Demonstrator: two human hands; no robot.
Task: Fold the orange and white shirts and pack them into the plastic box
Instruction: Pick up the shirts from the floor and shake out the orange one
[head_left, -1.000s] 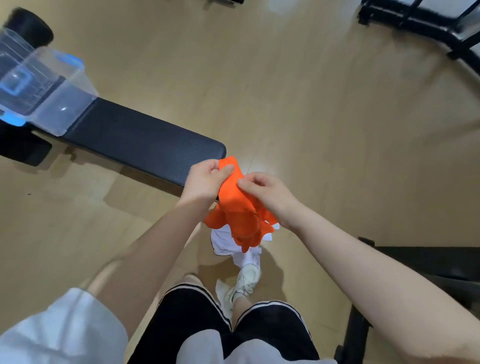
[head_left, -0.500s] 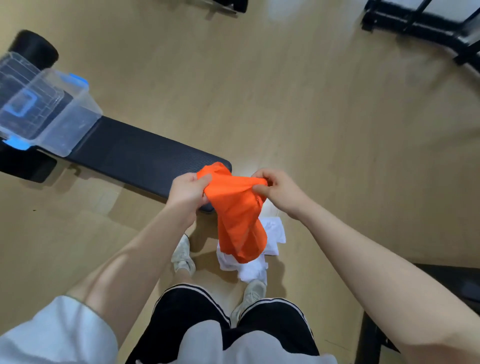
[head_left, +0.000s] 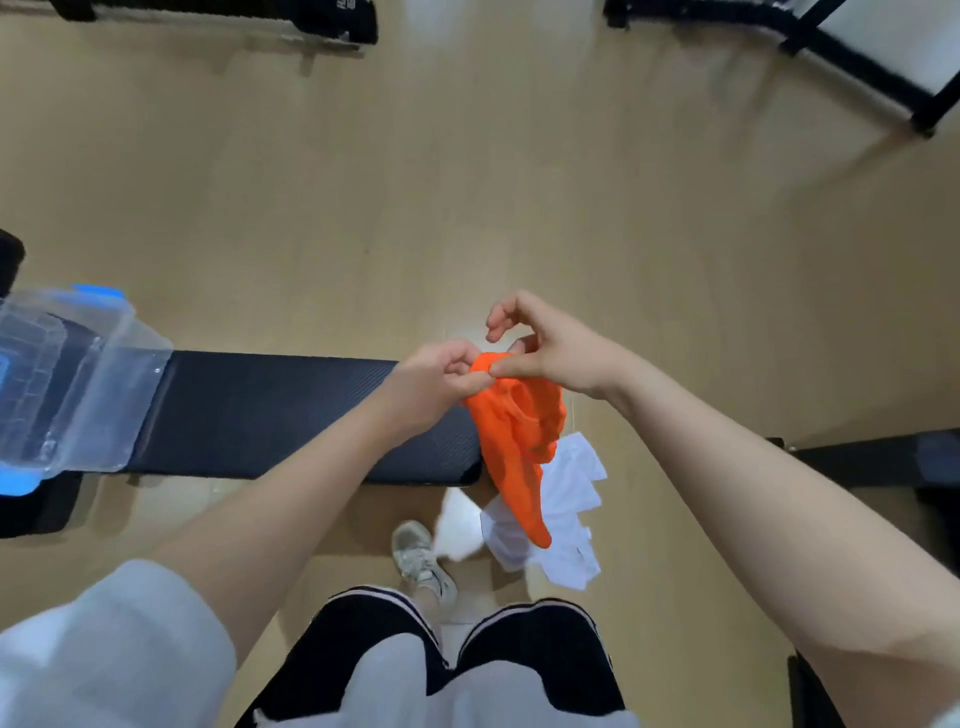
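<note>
The orange shirt (head_left: 519, 441) hangs bunched in the air just off the right end of the black bench. My left hand (head_left: 436, 382) and my right hand (head_left: 550, 351) both pinch its top edge, close together. The white shirt (head_left: 563, 514) lies crumpled on the wooden floor below, partly hidden by the orange one. The clear plastic box (head_left: 78, 384) with blue latches stands on the left end of the bench, far left of my hands.
The black padded bench (head_left: 291, 410) runs left to right in front of me. My shoe (head_left: 421, 558) stands on the floor by the white shirt. Black equipment frames sit at the top right (head_left: 857, 67) and right edge (head_left: 883, 462).
My hands have come close together on the orange shirt's top edge after holding it spread apart. The view has swung, so the bench and box sit further left.
</note>
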